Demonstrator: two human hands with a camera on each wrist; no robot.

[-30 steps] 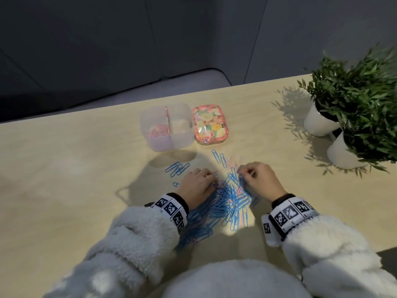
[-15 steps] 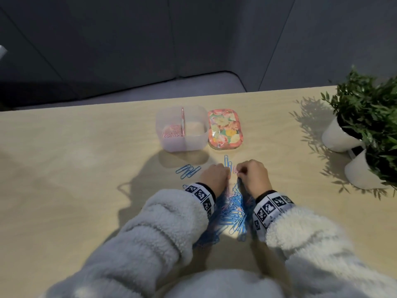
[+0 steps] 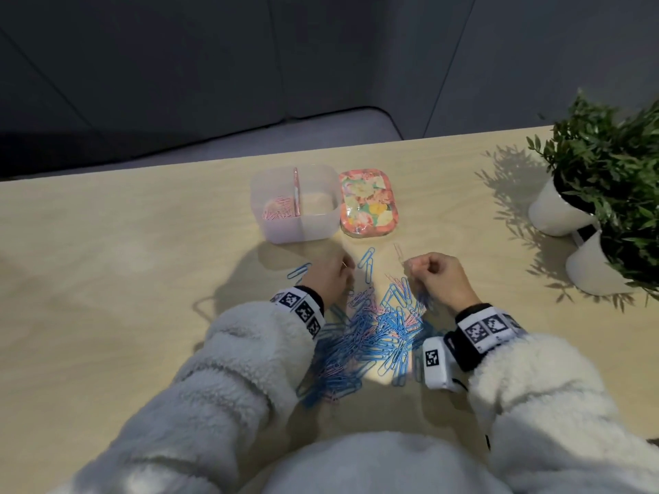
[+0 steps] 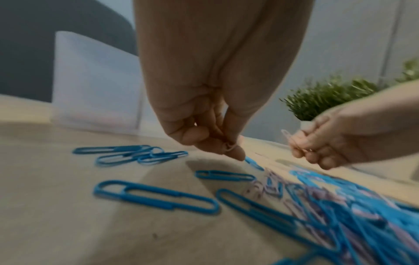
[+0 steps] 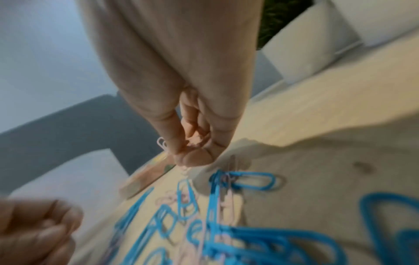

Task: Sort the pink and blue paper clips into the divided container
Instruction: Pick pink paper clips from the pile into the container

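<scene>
A clear divided container [image 3: 321,222] stands at the table's far middle, with pink paper clips [image 3: 280,212] in its left compartment; the right compartment looks bare. A pile of blue and pink clips [image 3: 374,336] lies between my wrists. My left hand [image 3: 331,276] hovers at the pile's far left with fingers curled, pinching what looks like a pale pink clip [image 4: 229,146], one fingertip close over a blue clip [image 4: 254,163]. My right hand [image 3: 435,276] is raised over the pile's far right and pinches a pink clip [image 5: 161,143] that sticks out past the fingers.
The flowered lid [image 3: 367,205] lies right of the container. Loose blue clips [image 3: 299,270] lie by my left hand, with more [image 3: 367,262] between the hands. Two white pots [image 3: 556,212] with green plants [image 3: 606,165] stand at the right edge.
Both hands have come up off the pile and moved apart, the left one leftward, the right one rightward. A pink clip now shows in the right hand's fingers.
</scene>
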